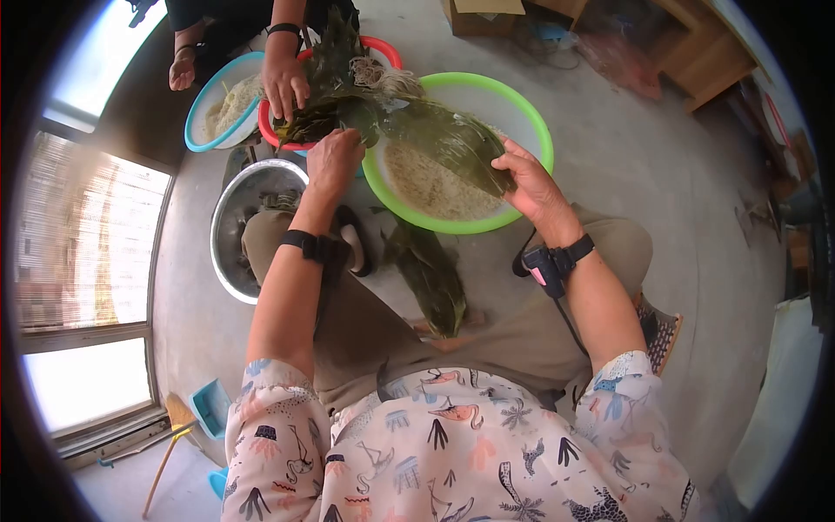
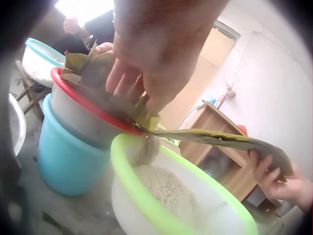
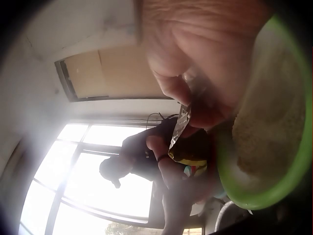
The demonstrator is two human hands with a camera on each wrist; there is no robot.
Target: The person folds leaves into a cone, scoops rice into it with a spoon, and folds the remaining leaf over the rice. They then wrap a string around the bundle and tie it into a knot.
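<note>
we are holding a long green leaf [image 1: 448, 135] up over the basin with the green rim [image 1: 547, 148]. our left hand [image 1: 335, 161] is pinching one end by the red rim, and our right hand [image 1: 531, 183] is pinching the other end between thumb and fingers, so each grip is closed on the leaf. we are likely holding both ends because the leaf is long and would flop with just one hand. we cannot tell if more leaves are lying under it.

pale grains [image 1: 426, 187] are sitting in the green basin. a big heap of leaves [image 1: 335, 56] is resting in the red-rimmed basin [image 1: 393, 54], with a bundle of strings [image 1: 378, 76] beside it. that basin is standing on a blue bucket [image 2: 68, 161], maybe so it is higher and easy to reach. another person's hand [image 1: 284, 83] is touching the heap. the blue-rimmed basin [image 1: 198, 100] and the metal bowl [image 1: 222, 209] are sitting on our left side. some other leaves [image 1: 426, 274] are lying low between our knees.
</note>
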